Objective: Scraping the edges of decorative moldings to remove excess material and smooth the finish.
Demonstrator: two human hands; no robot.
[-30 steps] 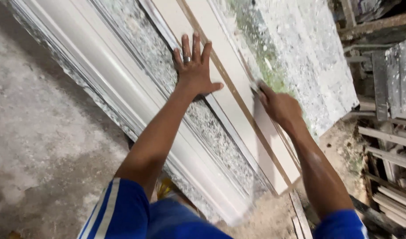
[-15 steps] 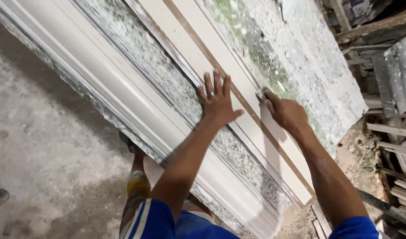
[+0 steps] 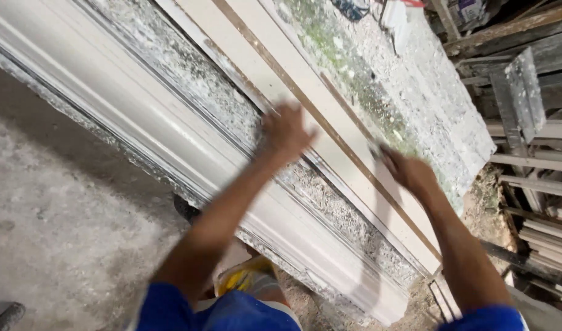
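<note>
Left hand (image 3: 286, 130) flat and blurred on the cream moulding strip (image 3: 330, 144), fingers spread, grip open, nothing clasped. Right hand (image 3: 409, 173) lower along the same strip, grip closed on a small dark tool (image 3: 375, 151), too blurred to name, its tip touching the strip by the brown groove. Strip lying slantwise on a long plaster-crusted desk (image 3: 428, 104), upper left to lower right. Just beside it, toward the floor, a rough speckled band and a long white cornice moulding (image 3: 140, 132). Grey concrete floor (image 3: 54, 233) at left. Stacked wooden slats (image 3: 538, 165) at right, well apart from both hands.
</note>
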